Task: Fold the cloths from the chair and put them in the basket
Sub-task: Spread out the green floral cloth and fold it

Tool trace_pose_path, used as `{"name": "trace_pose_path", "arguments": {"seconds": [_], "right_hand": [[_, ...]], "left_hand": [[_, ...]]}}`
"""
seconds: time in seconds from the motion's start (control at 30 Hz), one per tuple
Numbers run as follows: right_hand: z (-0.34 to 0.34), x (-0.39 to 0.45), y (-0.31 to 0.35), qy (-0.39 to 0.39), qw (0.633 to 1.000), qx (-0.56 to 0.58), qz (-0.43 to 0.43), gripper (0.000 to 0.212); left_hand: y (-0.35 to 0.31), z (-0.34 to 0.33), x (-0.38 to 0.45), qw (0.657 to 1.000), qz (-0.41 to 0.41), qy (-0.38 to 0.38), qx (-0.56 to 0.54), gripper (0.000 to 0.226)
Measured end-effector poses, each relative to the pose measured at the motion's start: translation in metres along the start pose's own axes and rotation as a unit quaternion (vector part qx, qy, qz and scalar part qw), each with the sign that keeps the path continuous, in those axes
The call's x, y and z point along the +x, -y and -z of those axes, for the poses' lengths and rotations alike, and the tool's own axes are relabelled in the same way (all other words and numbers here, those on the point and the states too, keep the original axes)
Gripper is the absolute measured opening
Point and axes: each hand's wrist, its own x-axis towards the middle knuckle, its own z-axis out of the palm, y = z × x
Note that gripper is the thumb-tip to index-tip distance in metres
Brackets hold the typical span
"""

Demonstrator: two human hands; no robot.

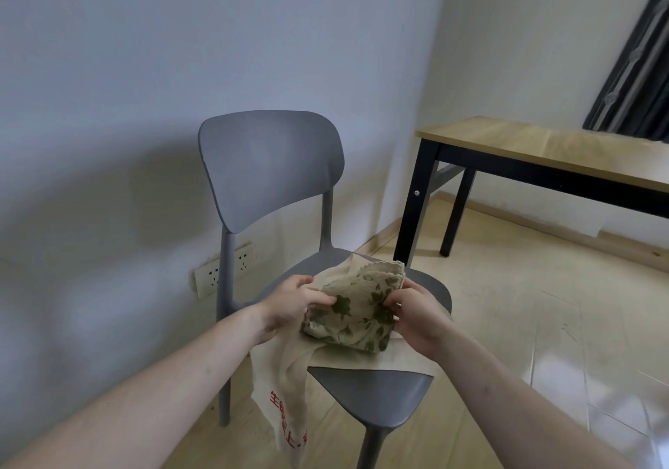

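A beige cloth with a green leaf print (pixel 356 311), folded into a small thick square, sits above the seat of the grey chair (pixel 373 394). My left hand (pixel 289 305) pinches its left edge and my right hand (pixel 416 314) pinches its right edge. Under it lies a plain cream cloth with red lettering (pixel 286 396), spread over the seat and hanging off the seat's left front edge. No basket is in view.
The chair stands against a pale wall with a double wall socket (pixel 224 269) behind its left legs. A wooden table with black legs (pixel 543 150) stands to the right, below a dark curtain (pixel 637 66). Light wood floor surrounds the chair.
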Motion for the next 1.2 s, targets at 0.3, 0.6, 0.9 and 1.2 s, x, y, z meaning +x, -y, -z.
{"name": "trace_pose_path", "arguments": {"seconds": [0.3,0.6,0.9,1.2], "right_hand": [[0.016,-0.007,0.015,0.028,0.999,0.001,0.017,0.055],[0.032,-0.021,0.029,0.056,0.998,0.016,0.011,0.045],[0.048,0.005,0.021,-0.105,0.993,-0.023,0.049,0.030],[0.061,0.087,0.002,-0.098,0.970,-0.207,0.079,0.033]], "left_hand": [[-0.025,-0.034,-0.008,0.994,-0.052,0.094,-0.025,0.061],[-0.026,-0.046,-0.008,0.980,-0.033,0.191,-0.056,0.070],[-0.040,-0.055,0.030,0.987,-0.124,-0.053,-0.093,0.061],[-0.017,-0.037,0.115,0.981,-0.140,-0.094,0.095,0.044]]}}
